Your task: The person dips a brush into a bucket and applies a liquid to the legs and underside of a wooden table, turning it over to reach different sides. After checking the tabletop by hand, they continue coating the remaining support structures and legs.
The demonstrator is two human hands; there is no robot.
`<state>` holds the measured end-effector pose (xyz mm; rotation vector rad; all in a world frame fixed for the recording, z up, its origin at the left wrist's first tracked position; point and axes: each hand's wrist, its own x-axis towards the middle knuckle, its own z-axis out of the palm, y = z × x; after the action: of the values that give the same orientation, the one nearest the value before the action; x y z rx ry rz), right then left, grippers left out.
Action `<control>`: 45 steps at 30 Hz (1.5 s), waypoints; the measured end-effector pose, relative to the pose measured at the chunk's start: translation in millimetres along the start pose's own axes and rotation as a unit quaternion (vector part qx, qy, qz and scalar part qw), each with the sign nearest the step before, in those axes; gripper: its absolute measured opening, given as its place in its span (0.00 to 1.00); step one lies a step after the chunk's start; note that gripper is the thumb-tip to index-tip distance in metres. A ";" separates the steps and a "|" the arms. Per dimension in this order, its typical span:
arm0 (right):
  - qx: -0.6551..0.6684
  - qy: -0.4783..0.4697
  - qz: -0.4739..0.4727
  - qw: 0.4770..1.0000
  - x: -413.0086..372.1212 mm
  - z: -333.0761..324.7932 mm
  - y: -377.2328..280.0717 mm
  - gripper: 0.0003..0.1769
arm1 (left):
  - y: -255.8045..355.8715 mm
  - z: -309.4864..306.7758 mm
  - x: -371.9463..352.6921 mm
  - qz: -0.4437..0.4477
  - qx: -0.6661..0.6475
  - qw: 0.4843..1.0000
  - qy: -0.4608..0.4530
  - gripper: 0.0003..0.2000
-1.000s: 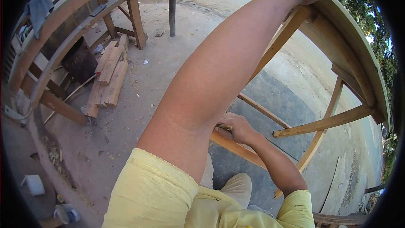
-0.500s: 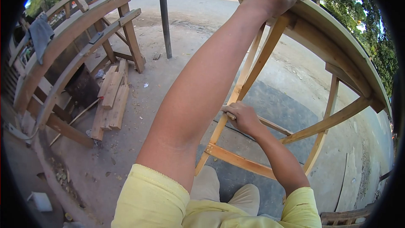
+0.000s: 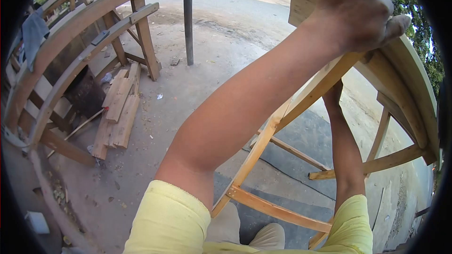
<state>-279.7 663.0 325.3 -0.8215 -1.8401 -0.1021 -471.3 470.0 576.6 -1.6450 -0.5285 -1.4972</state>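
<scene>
A wooden table with a light board top (image 3: 303,0) and crossed legs stands tilted in front of me on the right. My left hand (image 3: 358,11) is closed in a fist over the edge of the top, its thumb pointing right. Beneath the top, my right hand (image 3: 333,93) reaches up behind a slanted leg (image 3: 320,89); its fingers are largely hidden, so its grip cannot be made out. A lower crossbar (image 3: 278,210) joins the legs near my knees. Another brace (image 3: 395,159) runs to the far end of the top.
A wooden workbench frame (image 3: 61,61) stands at left, with a grey cloth (image 3: 34,37) over it. Stacked planks (image 3: 117,113) and a dark bucket (image 3: 85,91) lie near it. A dark pole (image 3: 188,19) rises ahead, before the road. A cable (image 3: 294,176) crosses the ground.
My right hand has left the lower leg and moved up and right beneath the top. My left hand and the table's raised edge have shifted right and slightly down.
</scene>
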 end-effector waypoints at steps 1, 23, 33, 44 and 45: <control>0.090 -0.017 0.118 0.989 9.5 10.3 -15.6 0.17 | -1.4 4.8 -0.4 0.007 0.001 1.000 0.000 0.28; 0.060 -0.174 -0.083 0.979 12.2 -18.9 -41.3 0.15 | -0.3 8.3 -3.5 -0.009 0.021 0.998 0.057 0.30; 0.118 0.012 0.124 0.985 33.2 -4.5 28.8 0.22 | 12.2 -12.6 -3.1 -0.019 0.025 0.999 0.026 0.24; 0.314 -0.199 0.314 0.874 -38.5 -20.9 -24.9 0.19 | 10.0 -7.6 -5.3 -0.010 0.011 0.999 0.032 0.25; 0.308 -0.143 0.295 0.893 -29.9 -4.0 10.1 0.18 | 10.5 -6.1 -5.6 -0.009 0.011 0.999 0.031 0.25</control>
<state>-264.9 654.5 298.5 -0.9177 -1.6485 0.9877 -468.0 460.4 567.9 -1.5757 -0.5263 -1.5454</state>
